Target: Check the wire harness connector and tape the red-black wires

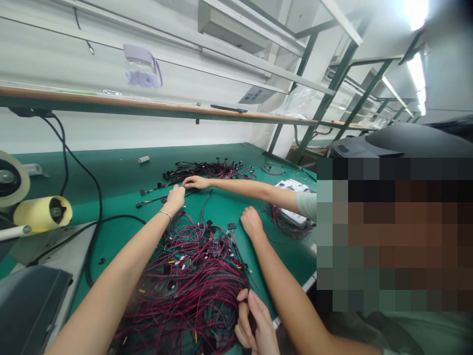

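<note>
My left hand [175,198], with a bracelet at the wrist, reaches out over the green table. Its fingers are closed, meeting a co-worker's hand [196,182]; what they pinch, if anything, is hidden. Close to the camera, my right hand [256,323] is curled around a black cable [242,264] that runs up toward a flat black connector [231,226]. Between my arms lies a big tangled heap of red and black wires [199,281] with small white, yellow and black ends. Several black-sleeved cables [150,201] lie beside my left hand.
A second pile of wire harnesses [210,170] lies farther back. The co-worker's other hand [252,222] rests curled on the table at right, near a wire bundle [286,222]. Tape rolls [42,212] and a black cord [98,197] are at left. A shelf [158,106] crosses above.
</note>
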`<control>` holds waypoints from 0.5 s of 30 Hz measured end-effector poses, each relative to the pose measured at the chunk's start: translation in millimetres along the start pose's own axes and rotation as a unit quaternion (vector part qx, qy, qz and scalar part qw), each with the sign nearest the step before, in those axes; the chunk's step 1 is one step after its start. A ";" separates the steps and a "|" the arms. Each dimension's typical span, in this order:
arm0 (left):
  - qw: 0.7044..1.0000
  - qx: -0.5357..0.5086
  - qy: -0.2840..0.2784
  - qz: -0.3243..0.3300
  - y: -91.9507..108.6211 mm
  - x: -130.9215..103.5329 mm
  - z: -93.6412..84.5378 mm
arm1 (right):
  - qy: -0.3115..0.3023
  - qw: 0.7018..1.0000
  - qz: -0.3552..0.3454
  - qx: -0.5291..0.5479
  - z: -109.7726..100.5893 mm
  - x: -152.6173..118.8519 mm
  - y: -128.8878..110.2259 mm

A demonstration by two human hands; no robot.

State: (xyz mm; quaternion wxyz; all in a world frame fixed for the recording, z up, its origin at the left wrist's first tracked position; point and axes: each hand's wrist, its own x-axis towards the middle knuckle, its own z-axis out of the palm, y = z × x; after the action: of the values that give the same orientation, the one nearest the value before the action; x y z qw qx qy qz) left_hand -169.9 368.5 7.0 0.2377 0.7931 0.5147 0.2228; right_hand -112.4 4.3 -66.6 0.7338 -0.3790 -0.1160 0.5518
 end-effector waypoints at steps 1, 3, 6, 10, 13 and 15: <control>1.000 -0.002 0.007 0.010 1.6 -2.8 0.5 | 0.001 1.000 -0.002 -0.003 0.8 0.1 -0.2; 1.000 -0.005 0.011 0.023 4.5 -7.0 1.6 | 0.004 1.000 -0.006 -0.009 2.6 -0.3 -0.7; 1.000 -0.001 0.005 0.021 6.8 -6.8 3.0 | 0.007 1.000 -0.008 -0.013 4.1 -1.0 -0.7; 0.999 0.006 -0.026 -0.029 4.6 8.6 2.6 | 0.007 1.000 -0.010 -0.013 1.9 0.0 1.6; 0.994 -0.001 -0.077 -0.079 1.7 23.8 1.7 | 0.009 1.000 -0.021 -0.003 0.0 0.4 3.8; 0.987 -0.011 -0.120 -0.104 -0.2 30.4 1.5 | 0.003 1.000 -0.016 -0.002 0.4 -0.2 5.0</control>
State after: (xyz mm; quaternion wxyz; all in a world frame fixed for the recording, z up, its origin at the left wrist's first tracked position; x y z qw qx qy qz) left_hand -157.8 396.4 9.0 0.3286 0.7536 0.5594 0.1060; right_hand -116.4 4.9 -69.7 0.7424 -0.3801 -0.1204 0.5384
